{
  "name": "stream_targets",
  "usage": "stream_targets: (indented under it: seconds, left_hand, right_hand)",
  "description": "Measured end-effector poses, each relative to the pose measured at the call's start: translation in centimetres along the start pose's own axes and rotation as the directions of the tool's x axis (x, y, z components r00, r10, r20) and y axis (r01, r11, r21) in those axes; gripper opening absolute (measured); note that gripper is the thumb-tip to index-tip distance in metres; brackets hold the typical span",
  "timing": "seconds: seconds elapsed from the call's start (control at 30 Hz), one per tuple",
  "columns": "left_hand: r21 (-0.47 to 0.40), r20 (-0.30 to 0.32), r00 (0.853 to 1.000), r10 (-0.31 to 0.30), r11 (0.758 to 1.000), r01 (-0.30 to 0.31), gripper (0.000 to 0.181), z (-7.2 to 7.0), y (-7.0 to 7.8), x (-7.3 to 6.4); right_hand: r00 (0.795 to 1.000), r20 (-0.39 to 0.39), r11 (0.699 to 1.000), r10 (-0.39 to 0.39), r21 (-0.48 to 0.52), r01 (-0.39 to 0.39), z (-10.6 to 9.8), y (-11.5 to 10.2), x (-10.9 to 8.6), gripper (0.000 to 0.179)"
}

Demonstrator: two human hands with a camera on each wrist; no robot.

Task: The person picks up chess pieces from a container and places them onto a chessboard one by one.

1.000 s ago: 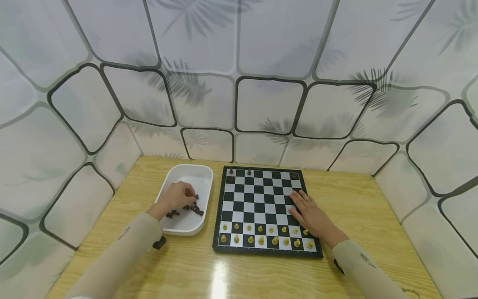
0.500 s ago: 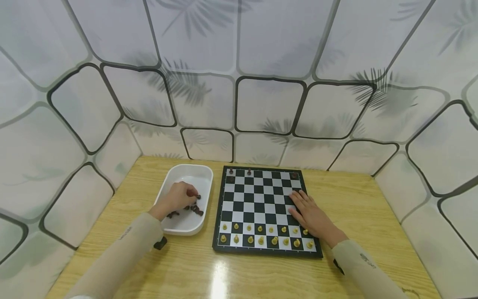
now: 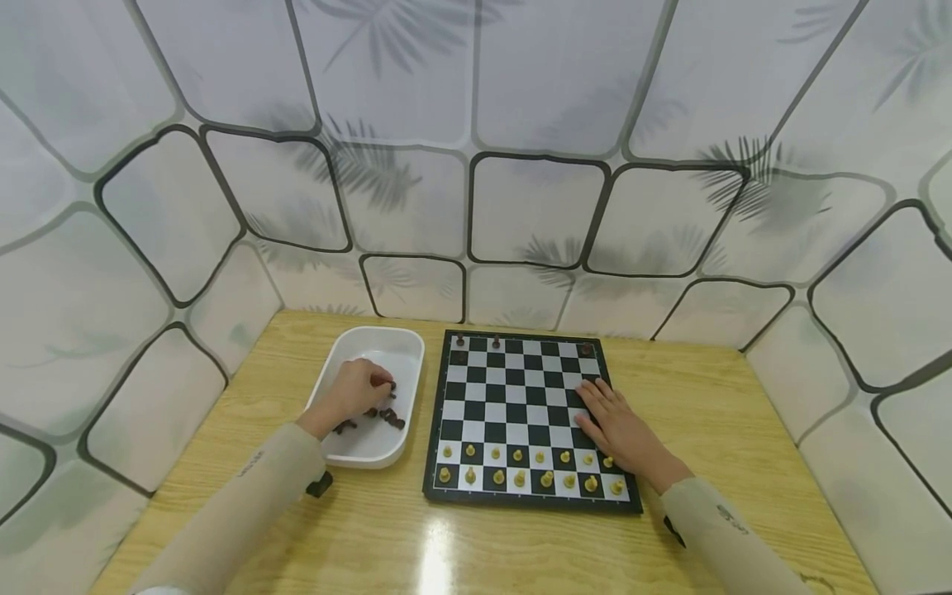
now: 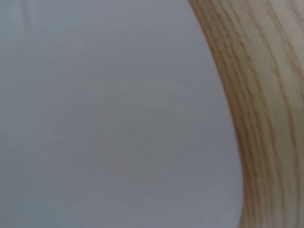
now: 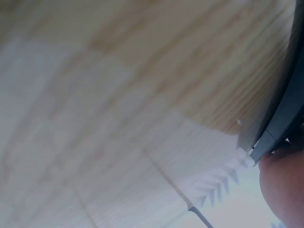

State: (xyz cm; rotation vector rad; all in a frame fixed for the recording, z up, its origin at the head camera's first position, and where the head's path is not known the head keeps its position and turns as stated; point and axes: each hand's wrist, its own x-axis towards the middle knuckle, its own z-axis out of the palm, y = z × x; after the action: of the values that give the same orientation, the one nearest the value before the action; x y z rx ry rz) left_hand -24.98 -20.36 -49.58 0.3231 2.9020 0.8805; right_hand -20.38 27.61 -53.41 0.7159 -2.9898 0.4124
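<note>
My left hand (image 3: 349,392) is down in a white plastic tray (image 3: 340,345), thumb and fingertips pinching a dark brown chess piece (image 3: 392,386). Several more dark chess pieces (image 3: 391,418) lie loose on the tray floor below and beside the fingers. To the right is a black-and-white chessboard (image 3: 506,401); my right hand (image 3: 619,426) rests flat on its right side with straight fingers. Two rows of yellow chess pieces (image 3: 521,478) stand on the near ranks. On the far rank are a few dark pieces, one of them a chess piece (image 3: 497,341) left of middle.
Everything stands on a light wooden table (image 3: 714,430) enclosed by patterned curtain walls (image 3: 535,211). The left wrist view is filled by the tray's white wall (image 4: 118,114). A black board edge (image 5: 285,104) crosses the right wrist view.
The left hand's fingertips shift slightly among the pieces in the tray, and the dark piece at them turns a little. My right hand and the board stay still.
</note>
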Motion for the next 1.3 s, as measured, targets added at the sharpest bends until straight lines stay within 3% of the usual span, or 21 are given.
stream_targets:
  seconds: [0.43,0.8,1.0,1.3]
  left_hand:
    - [-0.039,-0.148,0.988,0.046,0.998,-0.052,0.014,0.3,0.0,0.0]
    - [-0.023,-0.247,0.965,0.089,0.995,-0.098,0.017,0.2,0.4,-0.2]
    - [-0.032,-0.307,0.943,0.13,0.989,-0.147,0.016,0.1,0.7,-0.1]
    - [-0.08,-0.359,0.923,0.14,0.98,-0.18,0.017,-0.8,2.1,0.4]
  right_hand:
    - [1.0,0.024,1.0,0.012,0.006,-0.012,0.2,0.2,0.0,0.062]
    - [0.999,0.032,1.0,0.019,0.004,-0.02,0.2,0.2,0.0,0.063]
    - [0.999,0.034,1.0,0.027,0.004,-0.027,0.1,0.1,0.0,0.063]
    - [0.999,0.034,1.0,0.025,0.004,-0.025,0.0,0.1,0.0,0.063]
